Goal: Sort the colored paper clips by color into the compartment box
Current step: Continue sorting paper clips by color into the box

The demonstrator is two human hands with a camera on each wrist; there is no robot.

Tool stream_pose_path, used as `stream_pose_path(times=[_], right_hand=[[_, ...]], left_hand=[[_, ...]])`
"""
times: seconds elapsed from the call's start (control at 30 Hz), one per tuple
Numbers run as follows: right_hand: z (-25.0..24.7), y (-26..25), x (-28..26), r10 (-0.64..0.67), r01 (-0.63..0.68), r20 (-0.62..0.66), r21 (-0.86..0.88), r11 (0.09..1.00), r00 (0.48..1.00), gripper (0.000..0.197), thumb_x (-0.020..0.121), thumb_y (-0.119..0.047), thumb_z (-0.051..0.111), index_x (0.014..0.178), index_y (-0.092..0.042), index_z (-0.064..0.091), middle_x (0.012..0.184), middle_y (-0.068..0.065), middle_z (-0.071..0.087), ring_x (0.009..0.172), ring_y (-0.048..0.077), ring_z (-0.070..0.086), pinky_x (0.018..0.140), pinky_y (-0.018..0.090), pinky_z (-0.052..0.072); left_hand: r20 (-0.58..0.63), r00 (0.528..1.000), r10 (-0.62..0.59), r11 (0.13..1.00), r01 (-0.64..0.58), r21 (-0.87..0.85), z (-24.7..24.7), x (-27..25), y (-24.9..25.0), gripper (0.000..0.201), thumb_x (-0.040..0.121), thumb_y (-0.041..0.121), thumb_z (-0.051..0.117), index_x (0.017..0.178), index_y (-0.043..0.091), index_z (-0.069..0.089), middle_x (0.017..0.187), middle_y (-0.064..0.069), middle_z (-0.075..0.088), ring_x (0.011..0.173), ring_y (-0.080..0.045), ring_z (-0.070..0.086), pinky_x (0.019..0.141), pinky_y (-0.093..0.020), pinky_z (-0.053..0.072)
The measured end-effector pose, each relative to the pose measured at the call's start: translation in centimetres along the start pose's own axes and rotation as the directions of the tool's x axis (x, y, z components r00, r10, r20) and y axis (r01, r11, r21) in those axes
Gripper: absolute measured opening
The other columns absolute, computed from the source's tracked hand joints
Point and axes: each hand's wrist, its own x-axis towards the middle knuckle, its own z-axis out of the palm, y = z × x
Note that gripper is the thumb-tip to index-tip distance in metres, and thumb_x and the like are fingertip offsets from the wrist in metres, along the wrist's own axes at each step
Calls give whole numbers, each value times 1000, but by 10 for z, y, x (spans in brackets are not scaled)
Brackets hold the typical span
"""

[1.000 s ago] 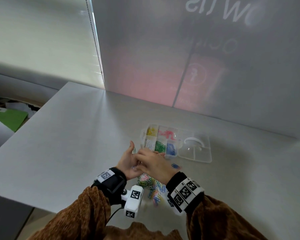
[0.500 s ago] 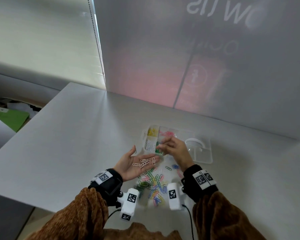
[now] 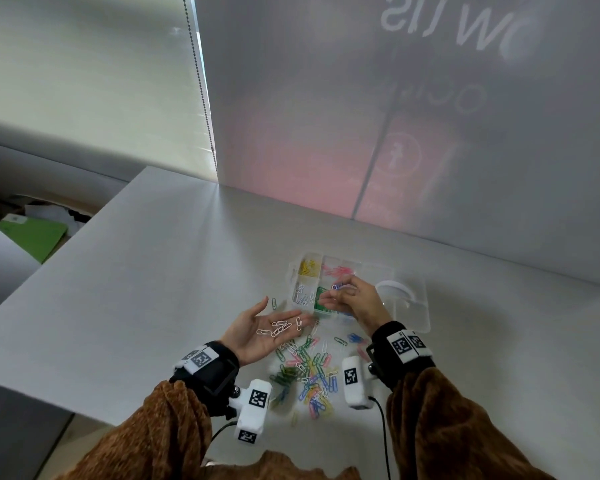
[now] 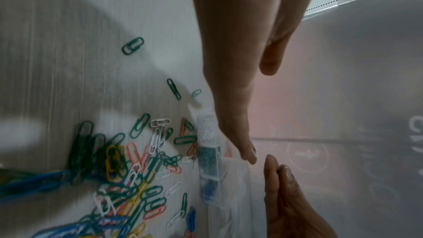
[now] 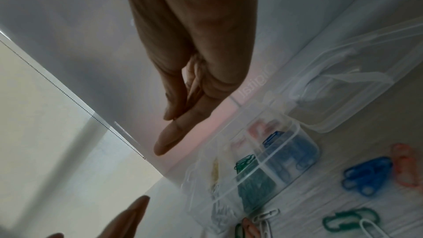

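A clear compartment box (image 3: 323, 258) lies open on the white table, with yellow clips (image 3: 307, 266), pink clips (image 3: 340, 270), white clips (image 3: 302, 295) and green clips (image 3: 321, 299) in separate cells. The right wrist view also shows its blue cell (image 5: 290, 151). My left hand (image 3: 284, 315) lies palm up beside the box, fingers straight, carrying several white clips (image 3: 279, 329). My right hand (image 3: 340, 289) hovers over the green and pink cells, fingertips pinched together; a small bluish clip seems to show at the tips. A mixed pile of clips (image 3: 309, 370) lies between my wrists.
The box's clear lid (image 3: 407, 306) lies flat to the right of the cells. A grey panel wall (image 3: 395, 133) stands close behind the box. The table's left edge (image 3: 66, 258) drops off to a lower area with a green sheet (image 3: 32, 233).
My right hand left the left palm and moved up and right over the box. The left hand opened palm up, showing white clips. Little has shifted in the last half second.
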Motion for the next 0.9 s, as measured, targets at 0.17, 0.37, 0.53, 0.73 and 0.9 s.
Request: stream_pose_path(times=[0.17,0.37,0.53,0.73,0.9], right_hand=[[14,0,21,38,-36,17,-142,989,999,17,85,10,55,81,-4,46,73,25,66,63,33,69,57,32,59],[32,-2,52,102,-98,-15,-434,895,995,15,87,4,57,79,-5,49,65,16,64,45,19,65,44,25,53],[42,1,73,79,-86,-41,-672,736,996,19,90,-3,54,73,-10,50,63,6,66,39,12,58,39,22,48],[48,2,75,40,-70,-58,-747,662,998,16,89,-7,58,74,-8,52,59,-4,63,35,7,51,37,20,42],[42,4,76,81,-123,-95,-629,768,992,16,90,-1,54,75,-3,60,60,3,63,33,4,50,35,17,39]], left_hand=[[-41,999,13,999,-15,-40,-6,-6,2,64,87,31,56,123,-21,45,133,-36,44,111,-44,57,91,-47,49],[-34,998,49,998,-50,-46,-11,-18,5,89,57,13,87,126,-21,42,136,-36,40,120,-45,50,94,-49,48],[-34,997,73,994,-75,-79,-16,-24,11,95,59,11,86,133,-18,34,139,-35,37,121,-45,49,99,-48,42],[-21,996,83,993,-85,-83,-15,-25,9,93,58,11,86,131,-18,36,138,-36,37,118,-46,51,98,-49,43],[-40,997,68,994,-71,-86,-12,-21,12,81,73,23,72,132,-19,34,138,-36,37,119,-45,51,98,-48,42]])
